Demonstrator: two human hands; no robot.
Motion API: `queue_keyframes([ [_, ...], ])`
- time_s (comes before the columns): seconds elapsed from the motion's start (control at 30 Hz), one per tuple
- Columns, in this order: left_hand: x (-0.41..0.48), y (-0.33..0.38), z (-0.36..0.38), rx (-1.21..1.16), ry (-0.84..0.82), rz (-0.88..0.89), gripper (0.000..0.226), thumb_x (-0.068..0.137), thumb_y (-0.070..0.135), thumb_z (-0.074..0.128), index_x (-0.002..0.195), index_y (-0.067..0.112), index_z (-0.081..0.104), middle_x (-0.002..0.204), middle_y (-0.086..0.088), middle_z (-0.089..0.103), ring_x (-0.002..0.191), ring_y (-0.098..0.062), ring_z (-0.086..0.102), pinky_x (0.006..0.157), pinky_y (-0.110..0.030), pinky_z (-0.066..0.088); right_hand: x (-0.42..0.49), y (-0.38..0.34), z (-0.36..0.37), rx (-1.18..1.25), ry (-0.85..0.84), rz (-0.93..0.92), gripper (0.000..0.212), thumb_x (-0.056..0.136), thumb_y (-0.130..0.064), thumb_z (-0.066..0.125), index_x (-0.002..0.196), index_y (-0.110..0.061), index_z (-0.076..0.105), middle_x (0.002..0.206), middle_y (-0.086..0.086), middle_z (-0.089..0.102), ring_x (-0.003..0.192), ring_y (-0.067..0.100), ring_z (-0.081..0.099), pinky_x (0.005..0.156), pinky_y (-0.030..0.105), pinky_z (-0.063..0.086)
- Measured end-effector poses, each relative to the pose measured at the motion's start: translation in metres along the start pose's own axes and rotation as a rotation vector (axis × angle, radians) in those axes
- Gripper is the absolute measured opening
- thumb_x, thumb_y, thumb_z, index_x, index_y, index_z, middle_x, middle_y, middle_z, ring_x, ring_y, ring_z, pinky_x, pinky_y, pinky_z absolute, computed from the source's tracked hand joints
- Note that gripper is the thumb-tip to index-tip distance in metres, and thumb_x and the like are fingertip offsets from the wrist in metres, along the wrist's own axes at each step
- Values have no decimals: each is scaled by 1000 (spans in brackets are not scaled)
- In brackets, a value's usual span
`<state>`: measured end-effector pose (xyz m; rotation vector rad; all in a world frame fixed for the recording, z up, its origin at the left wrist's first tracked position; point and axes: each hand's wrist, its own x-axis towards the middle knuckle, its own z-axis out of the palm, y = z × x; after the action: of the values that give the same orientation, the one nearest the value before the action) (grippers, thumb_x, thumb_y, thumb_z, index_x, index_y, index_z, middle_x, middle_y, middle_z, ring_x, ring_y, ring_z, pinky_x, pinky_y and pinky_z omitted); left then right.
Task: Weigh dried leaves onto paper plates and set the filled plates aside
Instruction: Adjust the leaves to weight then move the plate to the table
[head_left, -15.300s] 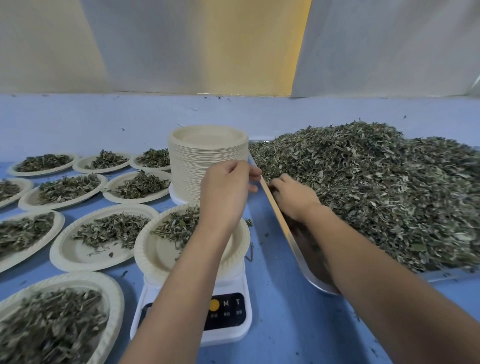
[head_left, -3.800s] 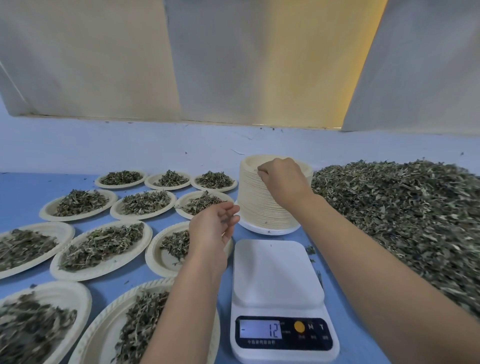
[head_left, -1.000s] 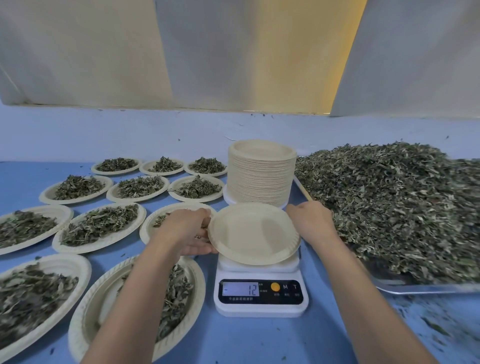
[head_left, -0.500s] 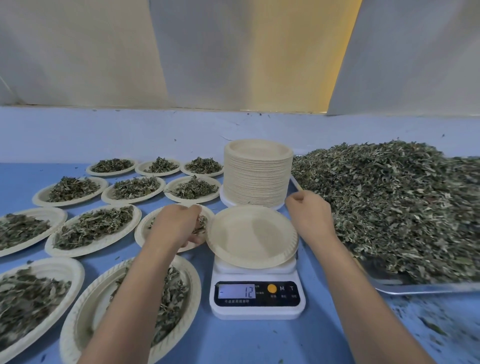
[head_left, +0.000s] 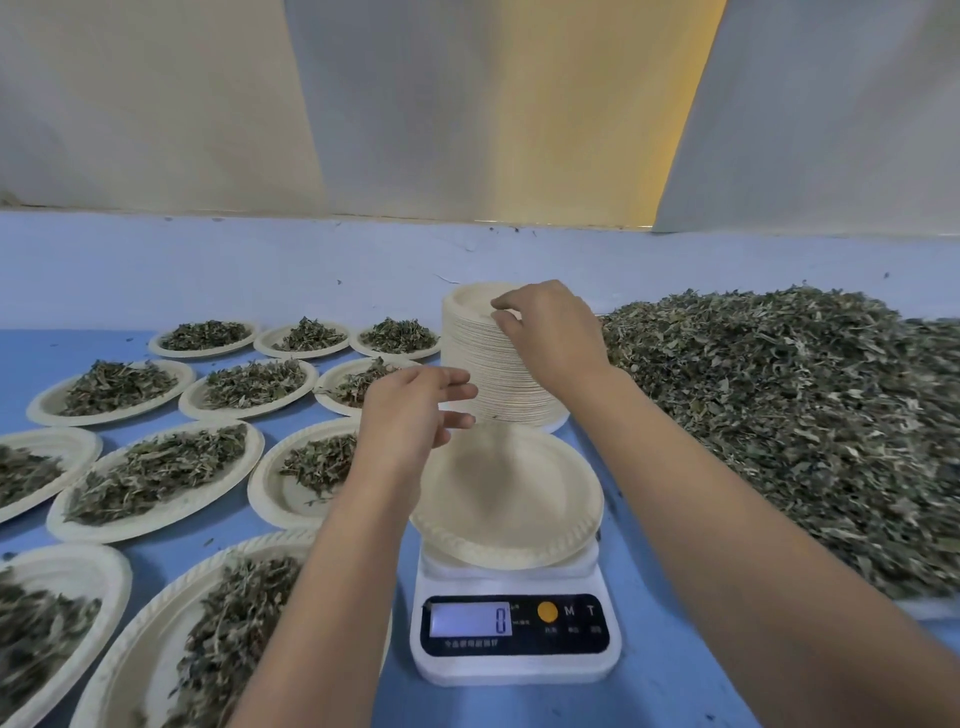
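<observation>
So there's an empty paper plate (head_left: 506, 499) sitting on the little white scale (head_left: 514, 636), display reading 0, which looks zeroed and ready for leaves. Right hand (head_left: 550, 332) is up on the plate stack (head_left: 480, 374), fingers (head_left: 506, 304) pinched at the top rim, though I can't tell if it's actually got a plate or is just touching. Left hand (head_left: 410, 415) hovers loosely open over the far edge of the plate, holding nothing. Big leaf pile (head_left: 779, 421) is just to the right, filled plates (head_left: 156, 473) spread out on the left of the blue bench (head_left: 670, 675). My tip: drop small pinches in the centre, keep hands off the plate while reading, and watch the number creep up
</observation>
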<state>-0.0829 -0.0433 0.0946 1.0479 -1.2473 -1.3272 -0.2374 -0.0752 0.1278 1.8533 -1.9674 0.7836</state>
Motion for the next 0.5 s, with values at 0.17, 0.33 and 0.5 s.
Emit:
queue_keyframes([
  [0.17, -1, -4, 5, -17, -6, -40, 19, 89, 11, 49, 87, 10, 68, 74, 2, 72, 45, -8, 58, 46, -16, 37, -7, 1, 0, -1, 33, -14, 30, 101, -21, 41, 114, -13, 68, 113, 6, 67, 114, 25, 50, 89, 41, 44],
  [0.33, -6, -4, 19, 0, -34, -41, 19, 89, 11, 49, 85, 10, 67, 72, 2, 72, 45, -7, 57, 46, -15, 37, -24, 26, 1, 230, 264, 143, 31, 99, -7, 40, 120, -6, 62, 120, 9, 59, 113, 25, 51, 93, 35, 40],
  [0.5, -12, -4, 46, 15, -84, -46, 19, 90, 11, 48, 87, 9, 67, 77, 0, 71, 45, -6, 56, 47, -15, 36, -52, 79, 2, 93, 148, 369, 34, 93, -1, 42, 122, -7, 61, 122, 12, 58, 110, 30, 54, 86, 38, 45],
])
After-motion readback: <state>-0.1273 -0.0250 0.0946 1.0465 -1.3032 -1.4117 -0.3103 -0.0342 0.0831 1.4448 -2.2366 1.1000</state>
